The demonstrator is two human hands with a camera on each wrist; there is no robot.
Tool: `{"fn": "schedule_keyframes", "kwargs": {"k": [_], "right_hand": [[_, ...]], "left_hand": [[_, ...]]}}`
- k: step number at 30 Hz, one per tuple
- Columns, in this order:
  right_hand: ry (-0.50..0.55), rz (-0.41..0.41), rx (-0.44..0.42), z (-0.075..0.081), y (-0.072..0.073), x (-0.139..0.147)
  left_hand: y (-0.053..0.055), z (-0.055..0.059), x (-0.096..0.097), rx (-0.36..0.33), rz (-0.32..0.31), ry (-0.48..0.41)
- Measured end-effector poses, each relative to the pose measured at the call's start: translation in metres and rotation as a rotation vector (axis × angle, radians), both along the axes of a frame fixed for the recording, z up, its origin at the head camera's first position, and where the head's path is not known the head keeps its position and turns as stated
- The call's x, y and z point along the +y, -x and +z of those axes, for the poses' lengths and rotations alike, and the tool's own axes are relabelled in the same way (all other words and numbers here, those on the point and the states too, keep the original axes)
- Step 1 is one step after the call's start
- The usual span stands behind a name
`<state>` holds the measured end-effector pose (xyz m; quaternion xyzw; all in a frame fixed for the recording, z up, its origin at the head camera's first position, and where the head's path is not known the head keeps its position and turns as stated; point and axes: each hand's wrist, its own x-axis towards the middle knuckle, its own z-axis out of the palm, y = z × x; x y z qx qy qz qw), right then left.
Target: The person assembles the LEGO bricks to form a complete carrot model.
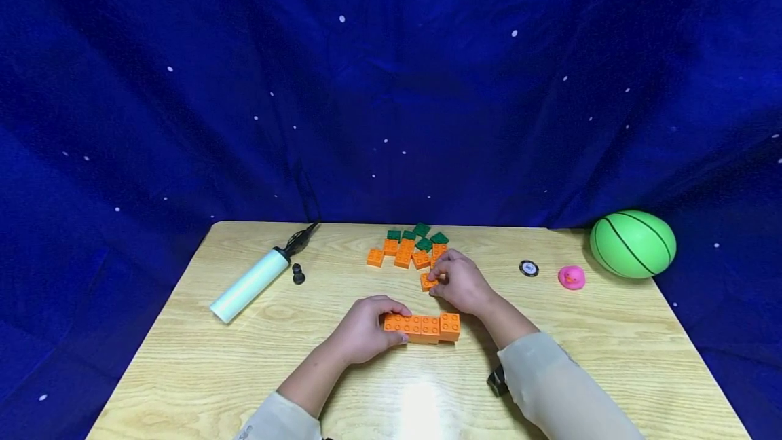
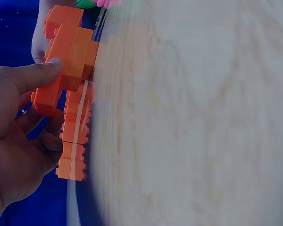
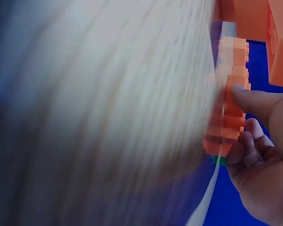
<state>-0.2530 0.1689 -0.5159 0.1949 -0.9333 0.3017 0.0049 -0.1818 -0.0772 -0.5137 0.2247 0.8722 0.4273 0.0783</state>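
Observation:
A row of joined orange toy building bricks [image 1: 430,326] lies near the table's middle. My left hand [image 1: 363,333] grips its left end, the thumb along the near side and fingers at the far side. The left wrist view shows this stepped brick structure [image 2: 75,52] with the thumb pressed on it. Farther back, my right hand [image 1: 466,285] pinches a small orange brick [image 1: 425,282] between thumb and fingers. In the right wrist view the thumb touches an orange brick [image 3: 233,100]. Loose orange bricks [image 1: 403,254] and green bricks [image 1: 421,229] lie just beyond the right hand.
Left on the wooden table [image 1: 244,372] lie a pale blue hand pump [image 1: 252,285] and a small black piece [image 1: 297,274]. Toward the right are a poker chip [image 1: 529,268], pink rubber duck [image 1: 571,277] and green ball [image 1: 632,244]. A black object [image 1: 497,381] shows beside the right sleeve.

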Motion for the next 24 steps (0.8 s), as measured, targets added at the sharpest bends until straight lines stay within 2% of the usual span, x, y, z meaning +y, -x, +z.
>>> {"fn": "schedule_keyframes", "kwargs": {"k": [17, 24], "right_hand": [[0.094, -0.014, -0.027, 0.005, -0.019, 0.011], [0.143, -0.019, -0.077, 0.013, -0.031, 0.016]], "left_hand": [[0.002, -0.001, -0.001, 0.009, -0.001, -0.009], [0.001, -0.002, 0.000, -0.008, 0.001, -0.002]]}}
